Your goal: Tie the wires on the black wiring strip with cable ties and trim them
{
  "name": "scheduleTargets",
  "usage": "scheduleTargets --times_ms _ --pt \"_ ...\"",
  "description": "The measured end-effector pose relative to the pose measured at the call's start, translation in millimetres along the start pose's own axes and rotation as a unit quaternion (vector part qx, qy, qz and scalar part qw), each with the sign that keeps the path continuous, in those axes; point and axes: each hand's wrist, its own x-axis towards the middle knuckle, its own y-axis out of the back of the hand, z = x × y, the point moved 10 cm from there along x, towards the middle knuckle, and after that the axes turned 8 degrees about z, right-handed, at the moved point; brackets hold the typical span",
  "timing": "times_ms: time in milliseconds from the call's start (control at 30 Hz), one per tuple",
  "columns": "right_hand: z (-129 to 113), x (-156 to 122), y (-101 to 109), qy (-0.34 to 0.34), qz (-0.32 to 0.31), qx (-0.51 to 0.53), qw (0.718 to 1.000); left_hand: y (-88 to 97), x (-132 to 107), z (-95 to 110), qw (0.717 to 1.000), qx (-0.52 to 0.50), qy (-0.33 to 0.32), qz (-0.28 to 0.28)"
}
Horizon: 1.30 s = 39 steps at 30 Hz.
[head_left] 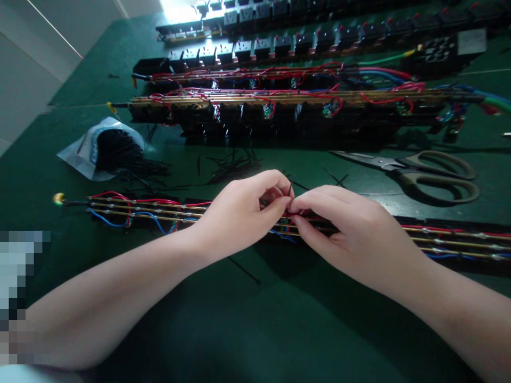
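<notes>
I work from far away, and I look down through the head camera. The long strip lies across the green table, right under both hands. My left hand has its thumb and first finger together, and they seem to pinch a thin black tie that pokes up over the strip. My right hand is just beside it. Its thumb and first finger are close to each other, but I cannot tell if they grip anything.

I think the job now is to tie the wires down. To do it well, I should hold the strip still, get the red wire and the blue wire lying flat, and pull the tail straight. I should pull it snug, but not so hard that it pinches a wire. The scissors lie near, and more ties sit behind my hands.
</notes>
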Motion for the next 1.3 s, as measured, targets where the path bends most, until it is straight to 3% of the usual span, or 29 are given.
scheduleTargets --times_ms 1300 --pt "-2.0 0.1 -0.8 0.005 -0.013 -0.004 1.000 1.9 -1.1 -1.5 1.000 -0.005 0.007 -0.008"
